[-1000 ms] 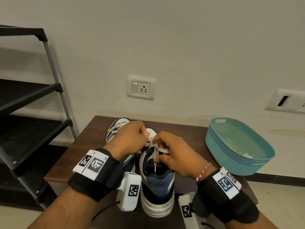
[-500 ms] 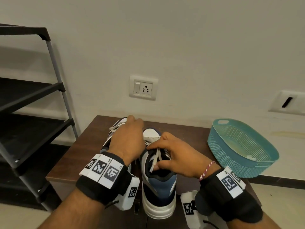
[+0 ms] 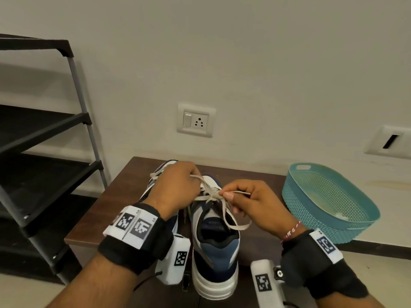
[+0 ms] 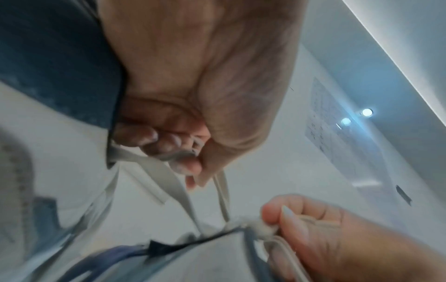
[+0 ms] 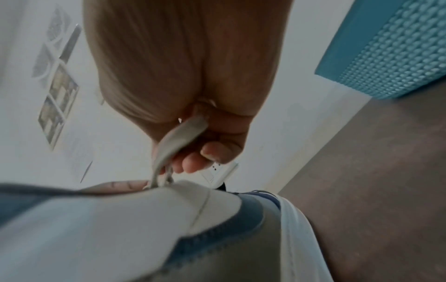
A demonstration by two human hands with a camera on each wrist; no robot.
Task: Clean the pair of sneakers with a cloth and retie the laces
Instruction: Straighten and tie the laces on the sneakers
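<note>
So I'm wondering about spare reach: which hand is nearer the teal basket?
Right. The right hand pinches a lace over the sneaker, beside the teal basket; the left hand grips lace farther away.

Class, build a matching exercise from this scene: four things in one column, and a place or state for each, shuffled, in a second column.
1. teal plastic basket
2. white shoelace
3. blue and white sneaker
4. black shelf rack

A. pinched by both hands
B. left of the table
C. between the wrists
D. table's right end

Pairs: 1-D, 2-A, 3-C, 4-B
</note>
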